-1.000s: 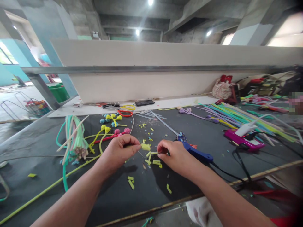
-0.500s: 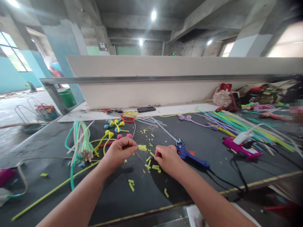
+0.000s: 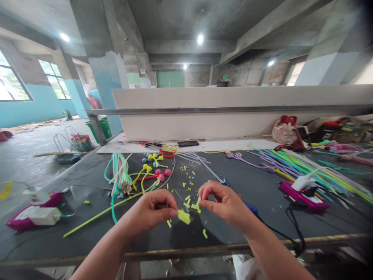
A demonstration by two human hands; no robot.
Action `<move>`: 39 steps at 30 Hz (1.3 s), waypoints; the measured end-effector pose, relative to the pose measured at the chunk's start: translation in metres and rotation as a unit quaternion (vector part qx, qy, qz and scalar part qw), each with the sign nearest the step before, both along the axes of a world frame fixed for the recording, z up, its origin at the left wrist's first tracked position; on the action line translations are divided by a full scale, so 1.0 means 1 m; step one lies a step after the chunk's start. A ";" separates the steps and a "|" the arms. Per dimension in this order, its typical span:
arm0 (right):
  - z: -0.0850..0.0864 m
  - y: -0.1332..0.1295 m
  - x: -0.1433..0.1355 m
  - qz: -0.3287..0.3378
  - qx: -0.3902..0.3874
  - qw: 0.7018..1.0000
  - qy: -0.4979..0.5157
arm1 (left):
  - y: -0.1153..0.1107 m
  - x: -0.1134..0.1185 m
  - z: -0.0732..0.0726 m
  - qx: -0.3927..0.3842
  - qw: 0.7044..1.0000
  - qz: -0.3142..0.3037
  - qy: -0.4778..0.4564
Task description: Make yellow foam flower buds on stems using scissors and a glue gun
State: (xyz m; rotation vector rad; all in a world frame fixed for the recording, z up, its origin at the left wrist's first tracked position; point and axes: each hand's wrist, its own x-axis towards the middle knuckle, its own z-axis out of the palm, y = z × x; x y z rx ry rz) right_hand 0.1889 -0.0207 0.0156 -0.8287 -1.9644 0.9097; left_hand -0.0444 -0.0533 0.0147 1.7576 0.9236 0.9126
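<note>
My left hand (image 3: 154, 210) pinches a fuzzy yellow-green piece (image 3: 184, 217) between thumb and index finger, low over the dark table. Opposite it, my right hand (image 3: 220, 200) has thumb and fingertip closed on a short yellow-green stem piece (image 3: 198, 202). The two pieces are apart. Between and below the hands, cut stem pieces (image 3: 205, 233) lie scattered on the tabletop. A blue glue gun (image 3: 251, 208) lies behind my right hand, which hides its middle. A clear glue stick (image 3: 208, 166) extends from its far end.
A bundle of pastel stems (image 3: 121, 175) and a long yellow-green stem (image 3: 96, 217) lie at left, near small pompom-ended stems (image 3: 155, 157). Purple power strips (image 3: 305, 197) with cables sit at both sides. Coloured stems (image 3: 309, 167) spread at right, before bags (image 3: 287, 132). A phone (image 3: 188, 143) lies behind.
The view has shifted left and tilted up. Both hands have come nearer the table's front edge. The right hand has lifted a short stem piece from among the loose ones.
</note>
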 end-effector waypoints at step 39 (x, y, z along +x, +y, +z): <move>-0.028 0.047 -0.014 -0.041 -0.279 0.872 0.400 | 0.087 0.039 -0.028 -0.281 0.905 0.007 -0.318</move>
